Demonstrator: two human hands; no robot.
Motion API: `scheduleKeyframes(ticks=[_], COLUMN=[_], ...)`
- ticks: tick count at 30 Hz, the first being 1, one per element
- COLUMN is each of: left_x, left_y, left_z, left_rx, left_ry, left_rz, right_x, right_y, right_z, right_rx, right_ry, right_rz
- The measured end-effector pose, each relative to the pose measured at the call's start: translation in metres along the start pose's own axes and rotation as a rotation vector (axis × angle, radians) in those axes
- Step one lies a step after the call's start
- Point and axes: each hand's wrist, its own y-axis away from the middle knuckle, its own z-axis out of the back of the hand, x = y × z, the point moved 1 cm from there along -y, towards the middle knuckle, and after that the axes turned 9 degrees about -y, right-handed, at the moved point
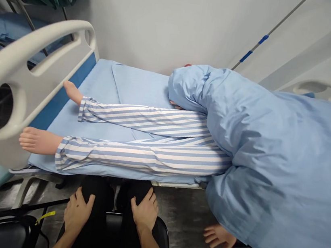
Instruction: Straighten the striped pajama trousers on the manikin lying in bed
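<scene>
Blue sheeting (140,84) lies along a white wall (166,26) while left hand (76,213) and right hand (145,212) rest on knees (96,188), fingers (152,198) apart

Shows no readable text, label, brand, number or sign.
</scene>
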Motion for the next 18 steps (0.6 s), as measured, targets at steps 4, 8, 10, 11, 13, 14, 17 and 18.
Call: scheduleKeyframes(ticks=[4, 8, 10, 11, 13, 14, 17, 18], left_x=[0.006, 0.012, 0.017, 0.021, 0.029, 0.032, 0.038, 0.037], left_y=[0.001, 0.007, 0.011, 0.013, 0.017, 0.018, 0.018, 0.016], left_z=[-0.005, -0.011, -0.013, -0.015, -0.017, -0.018, -0.009, -0.002], left_rx=[-0.046, -0.075, -0.055, -0.029, 0.05, 0.085, 0.164, 0.16], left_ry=[0.036, 0.079, 0.127, 0.161, 0.227, 0.25, 0.292, 0.311], left_rz=[-0.054, -0.079, -0.094, -0.093, -0.081, -0.063, -0.017, -0.024], right_x=[0.003, 0.004, 0.005, 0.005, 0.006, 0.006, 0.005, 0.004], right_y=[0.002, 0.003, 0.004, 0.004, 0.005, 0.005, 0.004, 0.003], right_z=[0.0, -0.001, 0.0, 0.0, 0.001, 0.001, -0.001, -0.002], right_rx=[-0.015, -0.025, -0.03, -0.034, -0.048, -0.054, -0.07, -0.071], right_ry=[0.027, 0.055, 0.071, 0.079, 0.095, 0.099, 0.088, 0.077], right_rz=[0.008, 0.03, 0.047, 0.057, 0.067, 0.069, 0.068, 0.069])
